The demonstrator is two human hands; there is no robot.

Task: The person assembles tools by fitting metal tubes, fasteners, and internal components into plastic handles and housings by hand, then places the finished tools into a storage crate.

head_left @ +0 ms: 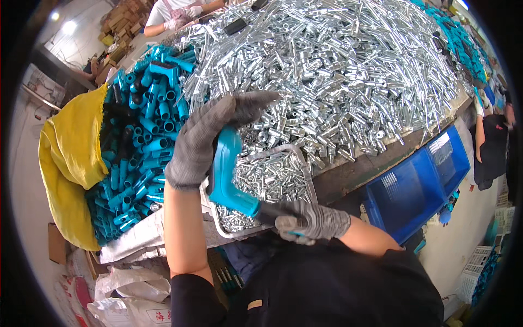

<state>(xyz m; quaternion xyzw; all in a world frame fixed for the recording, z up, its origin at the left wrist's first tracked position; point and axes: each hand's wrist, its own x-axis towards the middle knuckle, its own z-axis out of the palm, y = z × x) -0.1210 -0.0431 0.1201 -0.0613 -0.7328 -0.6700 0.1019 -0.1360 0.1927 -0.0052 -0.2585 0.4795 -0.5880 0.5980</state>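
In front of my body is a teal, pistol-shaped plastic tool handle (pixel 227 180) with a black end. My right hand (pixel 318 220), in a grey knit glove, is closed around that black end. My left hand (pixel 204 139), also gloved, is raised at the handle's upper part, its fingers stretched out to the right. Its palm side faces the teal plastic; whether they touch I cannot tell. Under the handle sits a pale tray (pixel 311 185) full of small silvery metal pins. A large heap of silvery metal fittings (pixel 327 82) rises behind it.
Left of my hands lie many teal plastic housings (pixel 150 128) beside a yellow sack (pixel 73 144). Blue bins (pixel 403 191) hang along the table edge at right. White bags (pixel 131 294) lie lower left. Other people work at the far side (pixel 177 16) and the right (pixel 487 144).
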